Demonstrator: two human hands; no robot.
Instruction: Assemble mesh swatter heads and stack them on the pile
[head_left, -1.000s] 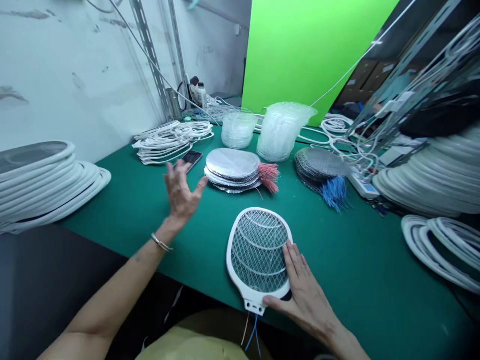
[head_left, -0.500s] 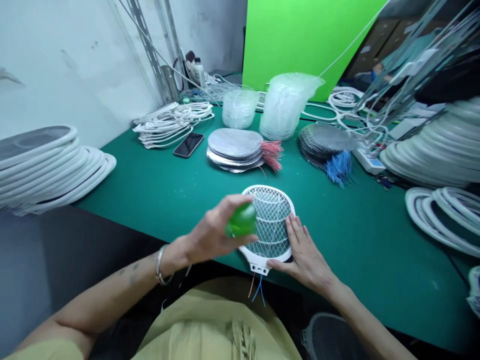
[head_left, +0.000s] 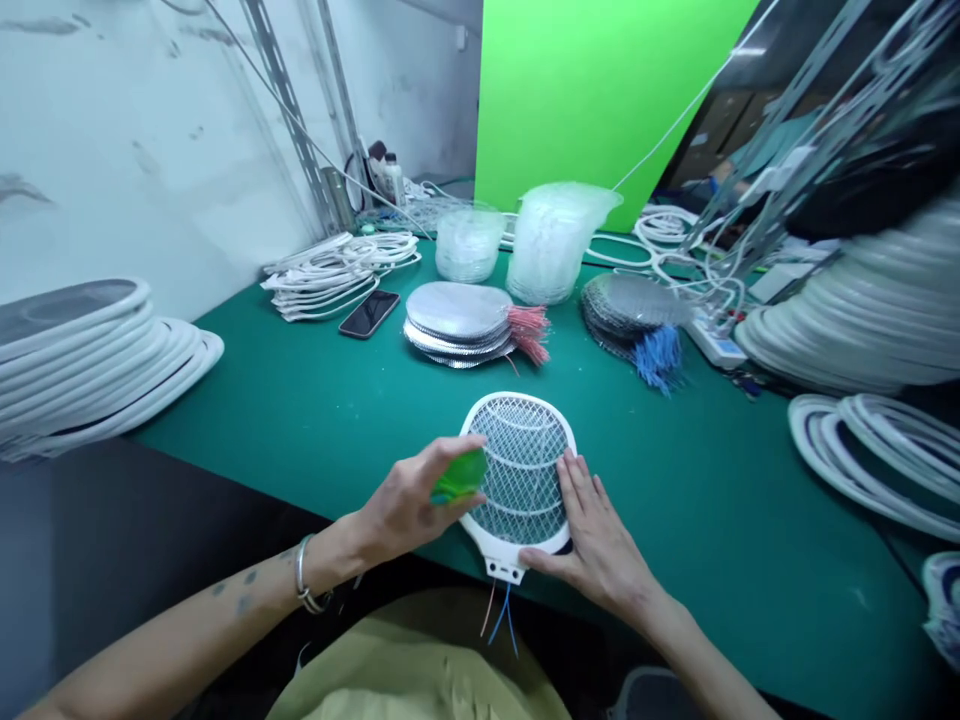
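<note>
A white oval racket head [head_left: 525, 465] with metal mesh lies on the green table near its front edge, its neck toward me. Red and blue wires [head_left: 505, 615] hang from that neck. My left hand [head_left: 412, 500] grips a round green object [head_left: 461, 475] at the left rim of the head; whether it touches the mesh I cannot tell. Along the right rim rests my right hand [head_left: 604, 530], fingers fairly straight on the frame and thumb by the neck.
Behind lie stacked mesh sheets with red wires [head_left: 459, 312], dark mesh sheets with blue wires [head_left: 634, 305], a phone [head_left: 369, 314] and clear plastic stacks [head_left: 551, 245]. White frames are piled at left [head_left: 90, 365] and right [head_left: 862, 300].
The view has shifted, so the table items appear lower and slightly left. My left hand, still holding the green object, is a little lower against the racket head. My right hand keeps its place on the rim.
</note>
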